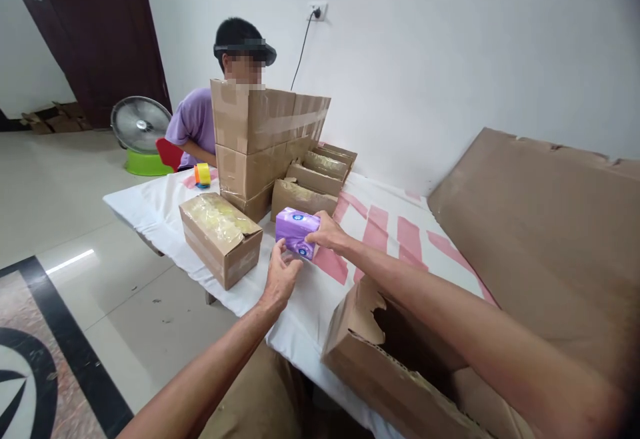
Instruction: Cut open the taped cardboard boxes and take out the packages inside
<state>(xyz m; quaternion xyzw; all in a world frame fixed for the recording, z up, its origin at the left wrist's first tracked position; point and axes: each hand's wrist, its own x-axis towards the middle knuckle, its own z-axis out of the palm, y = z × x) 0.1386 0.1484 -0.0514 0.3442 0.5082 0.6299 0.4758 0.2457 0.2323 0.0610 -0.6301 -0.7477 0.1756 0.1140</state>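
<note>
Held over the table is a purple plastic-wrapped tissue pack (293, 229) with round blue marks. My right hand (329, 232) grips its right end, thumb below and fingers on the far side. By the pack's lower left corner is my left hand (283, 275), its fingers curved and apart; a fingertip is at the corner, and whether it presses on it I cannot tell. To the left of the pack stands a taped cardboard box (220, 235), its top flaps down. An open cardboard box (365, 349) sits close to me under my right forearm; its inside is mostly dark.
Behind the pack are stacked taped boxes (270, 122) and a row of lower boxes (310, 202). Yellow and orange tape rolls (202, 175) lie at the table's far left. A person (197, 119) sits behind the stack. A big cardboard sheet (540, 239) leans at right.
</note>
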